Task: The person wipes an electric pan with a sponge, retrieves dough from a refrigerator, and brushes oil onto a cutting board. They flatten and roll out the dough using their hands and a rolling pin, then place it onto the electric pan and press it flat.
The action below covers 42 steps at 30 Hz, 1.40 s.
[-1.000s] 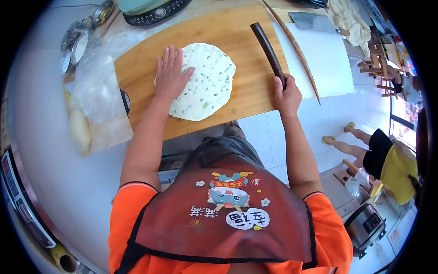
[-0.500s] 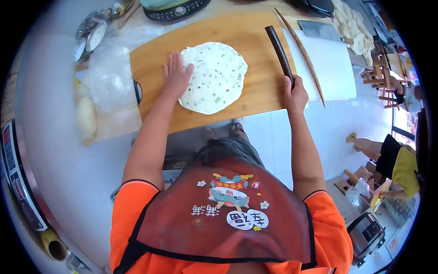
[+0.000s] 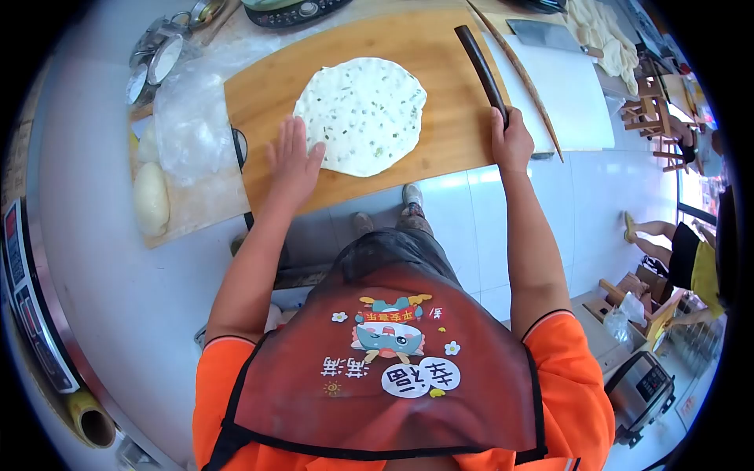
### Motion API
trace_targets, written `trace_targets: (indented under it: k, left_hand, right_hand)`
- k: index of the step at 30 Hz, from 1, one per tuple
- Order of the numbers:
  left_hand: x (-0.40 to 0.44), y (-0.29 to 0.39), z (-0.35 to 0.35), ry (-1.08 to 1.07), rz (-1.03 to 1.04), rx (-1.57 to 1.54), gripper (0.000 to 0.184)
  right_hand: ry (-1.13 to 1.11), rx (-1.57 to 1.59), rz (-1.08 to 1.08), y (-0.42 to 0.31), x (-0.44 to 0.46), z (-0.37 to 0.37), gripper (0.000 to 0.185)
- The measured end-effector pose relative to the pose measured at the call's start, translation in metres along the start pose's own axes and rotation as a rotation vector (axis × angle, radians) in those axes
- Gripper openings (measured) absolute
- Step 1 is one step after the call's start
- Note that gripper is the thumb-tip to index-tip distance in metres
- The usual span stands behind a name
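A flat round of white dough [image 3: 363, 116] with green bits lies on the wooden board [image 3: 263, 90]. At the dough's lower left edge is my left hand [image 3: 295, 163], fingers extended and spread, holding nothing. My right hand [image 3: 512, 141] is wrapped round the lower end of a dark rolling pin [image 3: 481, 69], which points away from me over the board's right edge. Just right of the pin lies a long, tapered wooden stick [image 3: 522, 74].
A cleaver [image 3: 546, 34] lies on the white board [image 3: 577, 102] at the right. Plastic wrap [image 3: 192, 122] and a pale dough piece [image 3: 151, 200] are at the left, metal bowls [image 3: 165, 59] behind. A person [image 3: 683, 255] stands far right.
My left hand has come down and toward me, from the dough's upper left to its lower left edge. My right hand still holds the rolling pin. The camera view has shifted.
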State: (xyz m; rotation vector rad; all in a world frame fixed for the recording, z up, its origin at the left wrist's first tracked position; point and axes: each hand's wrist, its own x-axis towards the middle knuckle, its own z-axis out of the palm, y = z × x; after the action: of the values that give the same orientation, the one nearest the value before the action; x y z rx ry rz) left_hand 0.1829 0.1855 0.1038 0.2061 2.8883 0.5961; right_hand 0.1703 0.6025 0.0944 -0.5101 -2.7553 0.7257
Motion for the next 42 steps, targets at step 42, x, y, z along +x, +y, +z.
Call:
trace_targets:
  k: [42]
  left_hand:
    - [0.055,0.131,0.034,-0.126,0.717,0.142,0.071]
  right_hand:
    - [0.065,0.007,0.08,-0.006,-0.002,0.006,0.041]
